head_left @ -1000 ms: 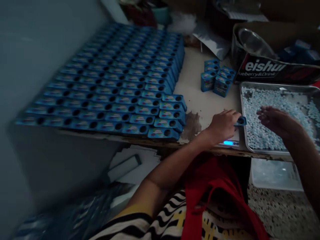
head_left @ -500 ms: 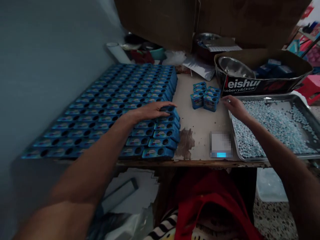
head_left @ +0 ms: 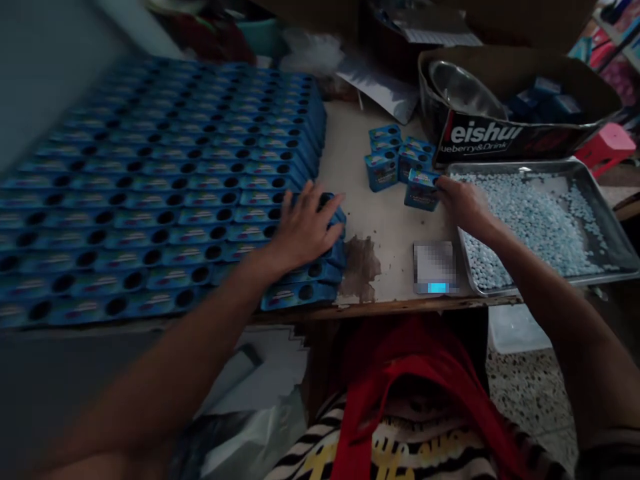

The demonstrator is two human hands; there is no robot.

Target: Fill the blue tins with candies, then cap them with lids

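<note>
My left hand [head_left: 307,230] lies over the right end of the packed rows, its fingers spread on the tops of the boxes. Those rows of small blue printed boxes [head_left: 205,200], each with a dark round hole in its top, cover the left of the table. My right hand [head_left: 465,205] pinches the right edge of one blue box [head_left: 421,191]. Just behind that box stands a small cluster of the same blue boxes [head_left: 384,170]. To the right is a metal tray [head_left: 555,283] of small pale blue and white pellets [head_left: 530,220], partly behind my right forearm.
A small scale [head_left: 434,263] with a lit blue display sits near the table's front edge. Behind the tray, a black printed carton [head_left: 480,143] holds a metal bowl [head_left: 465,90] and more blue boxes. Papers [head_left: 383,83] lie at the back. A red stool [head_left: 607,147] stands at right.
My right hand has closed on one box of the cluster, which now stands apart, nearer me. My left hand's fingers have spread over the rows. The view has tilted down.
</note>
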